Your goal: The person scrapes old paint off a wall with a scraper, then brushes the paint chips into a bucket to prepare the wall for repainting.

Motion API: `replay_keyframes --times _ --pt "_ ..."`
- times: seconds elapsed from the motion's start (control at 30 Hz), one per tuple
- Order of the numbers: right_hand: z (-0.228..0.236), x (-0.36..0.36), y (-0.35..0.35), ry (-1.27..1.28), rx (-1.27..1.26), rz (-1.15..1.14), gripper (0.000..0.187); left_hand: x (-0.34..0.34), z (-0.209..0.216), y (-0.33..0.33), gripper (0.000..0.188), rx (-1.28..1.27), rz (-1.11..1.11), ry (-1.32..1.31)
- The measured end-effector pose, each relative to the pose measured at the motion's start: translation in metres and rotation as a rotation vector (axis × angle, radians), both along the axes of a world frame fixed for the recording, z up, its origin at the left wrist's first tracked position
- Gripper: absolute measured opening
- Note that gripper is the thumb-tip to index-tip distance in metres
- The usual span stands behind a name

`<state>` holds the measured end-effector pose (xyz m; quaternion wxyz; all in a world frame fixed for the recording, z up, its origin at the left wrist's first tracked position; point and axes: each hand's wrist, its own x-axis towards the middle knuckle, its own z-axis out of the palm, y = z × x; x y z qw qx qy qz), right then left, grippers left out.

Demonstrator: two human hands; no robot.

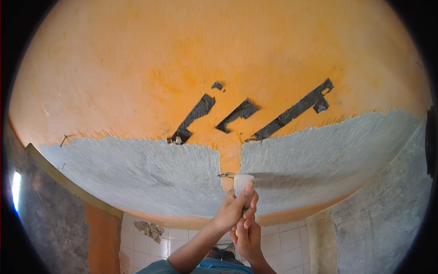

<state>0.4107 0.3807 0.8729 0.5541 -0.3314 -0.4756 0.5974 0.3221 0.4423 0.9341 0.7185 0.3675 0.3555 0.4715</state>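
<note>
A flat, pale scraper [243,181] with a wide blade is held against the wall in front of me. My left hand [231,208] is closed round it just behind the blade, the thumb lying toward the blade. Lower down, my right hand [247,237] is closed at the handle end, fingers up against the left hand. Most of the handle is hidden by the fingers. The blade lies at a narrow strip of orange paint [230,160] running down between two bare grey wall patches [173,171]. A small dark mark [226,175] sits beside the blade.
Orange paint [182,55] covers the upper wall, with dark strips [292,112] stuck or exposed on it. Grey side walls [374,219] rise at both sides. Below are white floor tiles [280,242] and a pile of debris [149,230] at the wall's foot.
</note>
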Motion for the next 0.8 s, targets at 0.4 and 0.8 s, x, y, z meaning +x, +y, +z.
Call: replay_keyframes --times 0.4,0.8 --pt "0.010 0.004 0.005 -0.059 0.125 0.037 0.028 0.002 0.022 0.001 0.046 0.078 -0.040 -0.124" --pt "0.036 0.003 0.003 -0.007 -0.057 -0.015 0.033 0.003 0.031 0.002 0.046 0.088 -0.029 -0.050"
